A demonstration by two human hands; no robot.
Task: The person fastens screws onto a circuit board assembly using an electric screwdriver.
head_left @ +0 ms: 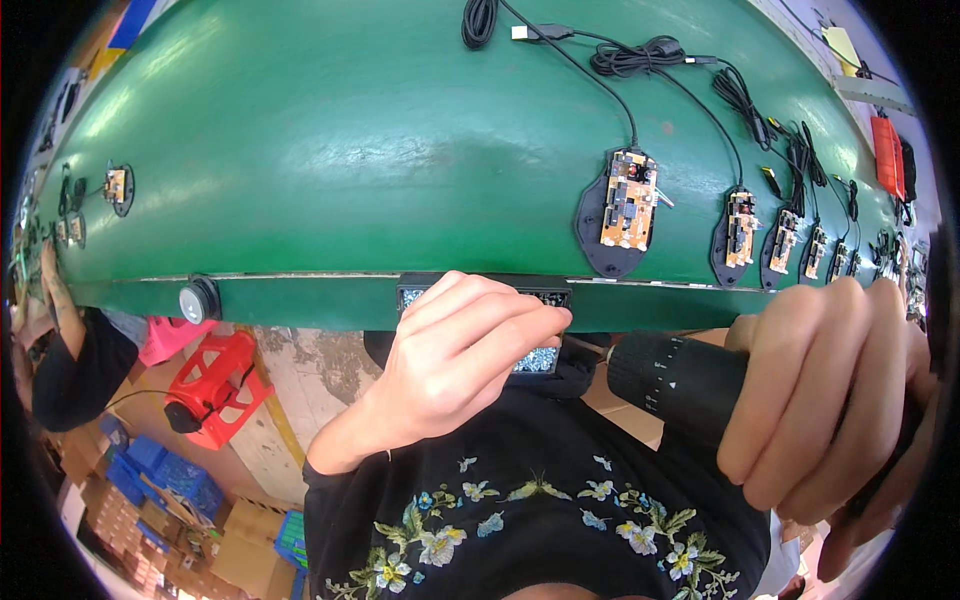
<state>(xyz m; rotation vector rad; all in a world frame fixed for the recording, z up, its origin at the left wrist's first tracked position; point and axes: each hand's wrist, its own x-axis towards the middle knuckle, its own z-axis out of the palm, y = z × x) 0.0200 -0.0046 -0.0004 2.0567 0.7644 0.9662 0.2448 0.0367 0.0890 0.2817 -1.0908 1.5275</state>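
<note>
My left hand [450, 350] is bent over a black tray [420, 279] at the table's front edge, which holds many small shiny metal pieces [538, 361], likely screws. Its fingers are curled and pressed together, and whatever they pinch is hidden. On the right, my right hand [810, 400] wraps round a black power screwdriver [670, 375], whose marked collar and tip point left toward the tray. Just beyond the tray lies a black computer mouse base [592, 225] with an orange circuit board [628, 205] on it and a black cable running away to the far side.
More mouse bases with boards [740, 235] stand in a row to the right, their coiled cables [640, 55] behind. Another board [118, 188] lies far left, near another person's arm [65, 310]. A round knob-like object [199, 299] sits on the table edge; a red stool [215, 390] stands below.
</note>
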